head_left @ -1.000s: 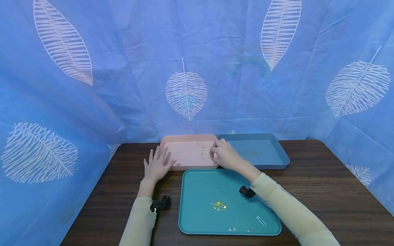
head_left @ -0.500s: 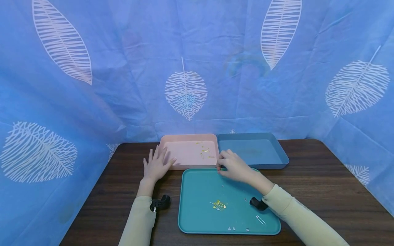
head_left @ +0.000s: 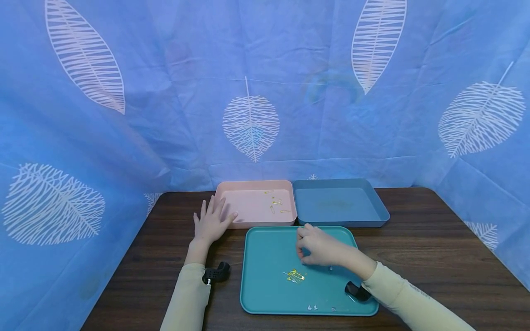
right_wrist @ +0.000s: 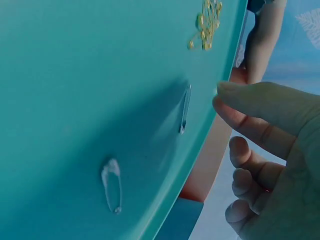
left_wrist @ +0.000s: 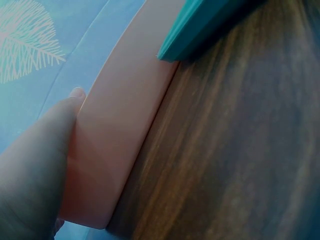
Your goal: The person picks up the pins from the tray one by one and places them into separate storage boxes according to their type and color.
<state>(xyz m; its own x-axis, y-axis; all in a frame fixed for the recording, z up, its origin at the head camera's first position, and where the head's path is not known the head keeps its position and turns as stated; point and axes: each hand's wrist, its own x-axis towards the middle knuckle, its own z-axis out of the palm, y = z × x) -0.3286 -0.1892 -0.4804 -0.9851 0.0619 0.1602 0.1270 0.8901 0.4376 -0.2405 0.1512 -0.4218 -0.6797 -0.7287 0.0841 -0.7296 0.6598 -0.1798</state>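
Left hand out at 10 o'clock of the teal tray, fingers spread, thumb over the wall of the pink tray; that looks like a brace, probably to stop so light a tray skidding on the desk. And here's the right hand, well apart from the other, hanging above the teal tray just past its middle, towards 12. Thumb and forefinger come close together, the other fingers loosely bent; I see nothing between them. Perhaps it's kept narrow because these pins are so slim.

Where's the gold pile? Near the right hand, at its 7 o'clock, and well off at 4 o'clock from the left. Some gold pins lie in the pink tray, 2 to 3 o'clock of the left hand. Blue tray at 1 o'clock, beside the pink, likely set there for easy reach. The right wrist view shows 2 pale safety pins on the teal surface, apart from the gold.
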